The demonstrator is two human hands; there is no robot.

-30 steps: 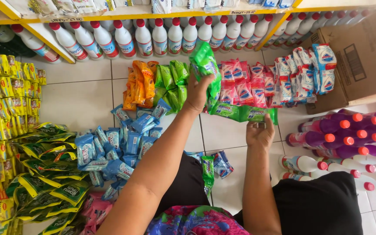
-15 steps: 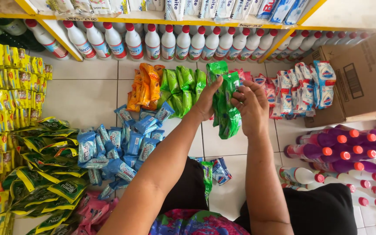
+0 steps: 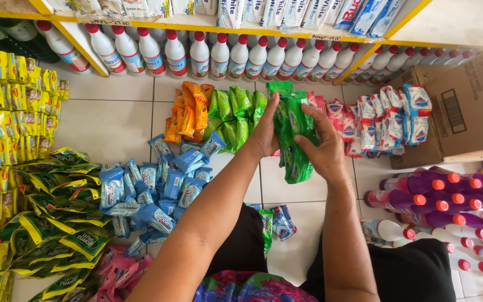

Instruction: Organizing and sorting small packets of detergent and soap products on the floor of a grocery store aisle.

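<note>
Sachets are the work here: in the head view both hands meet above the tiled floor (image 3: 113, 123), closed on one folded strip of green sachets (image 3: 293, 140). The left hand (image 3: 265, 134) grips the strip's left edge with the thumb on top, and the right hand (image 3: 322, 148) pinches its lower half between thumb and fingers. The strip hangs in the air in front of the green pile (image 3: 233, 114), which lies just beside an orange pile (image 3: 188, 112). To do this step well, the person would best keep the folds stacked square, hold the loose tail in with the lower hand, and keep the grip light so no sachet bursts. Counted: one strip in hand, two hands, one orange pile, one green pile, one red-and-white pile (image 3: 384, 120), one blue heap (image 3: 157, 190). On the lowest shelf about eleven white bottles with red caps (image 3: 199, 56) show clearly; more run off to the right, too small to count. One cardboard box (image 3: 465, 106) stands at the right, with purple bottles (image 3: 431, 196) lying below it, uncountable where they overlap.
</note>
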